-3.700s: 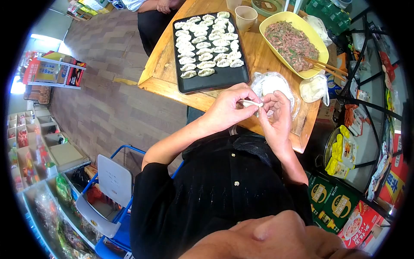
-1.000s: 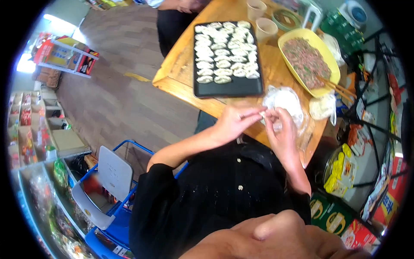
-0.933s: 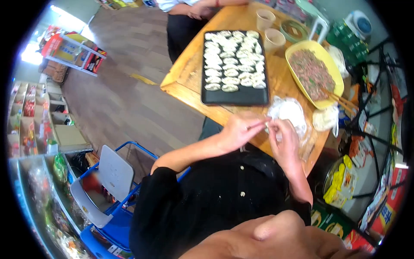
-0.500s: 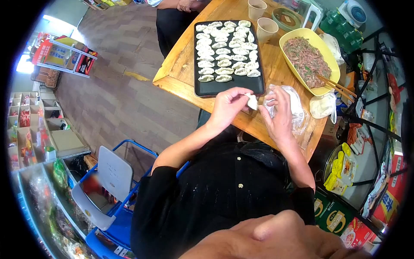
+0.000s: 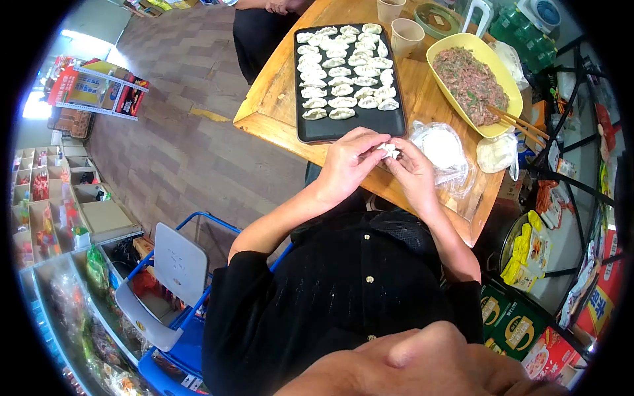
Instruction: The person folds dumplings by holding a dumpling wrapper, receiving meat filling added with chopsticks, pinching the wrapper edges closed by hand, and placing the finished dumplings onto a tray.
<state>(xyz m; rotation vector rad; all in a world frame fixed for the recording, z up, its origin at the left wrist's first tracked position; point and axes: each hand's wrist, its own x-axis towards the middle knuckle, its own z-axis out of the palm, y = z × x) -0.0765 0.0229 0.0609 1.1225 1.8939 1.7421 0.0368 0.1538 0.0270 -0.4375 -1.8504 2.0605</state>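
Note:
A small white dumpling [image 5: 391, 151] is pinched between my two hands, just off the near edge of the tray. My left hand [image 5: 353, 160] closes on its left side with thumb and forefinger. From the right, the fingers of my right hand [image 5: 413, 173] press on its edge. Rows of folded dumplings [image 5: 341, 90] cover most of the black tray [image 5: 360, 123]. Right of my hands lies a clear plastic bag with round white wrappers [image 5: 441, 148]. Beyond it, a yellow bowl [image 5: 514, 99] holds minced meat filling [image 5: 470, 82], with chopsticks [image 5: 522, 122] resting in it.
Paper cups [image 5: 406, 38] and a green round container [image 5: 436, 21] stand at the back of the wooden table [image 5: 271, 112]. A tied plastic bag [image 5: 495, 155] sits at its right edge. A blue-framed chair [image 5: 179, 264] is at left. Another person's hand [image 5: 277, 6] shows beyond the table.
My right hand has moved left and closed onto the dumpling beside my left hand; before, it was apart with fingers spread. The view has shifted slightly.

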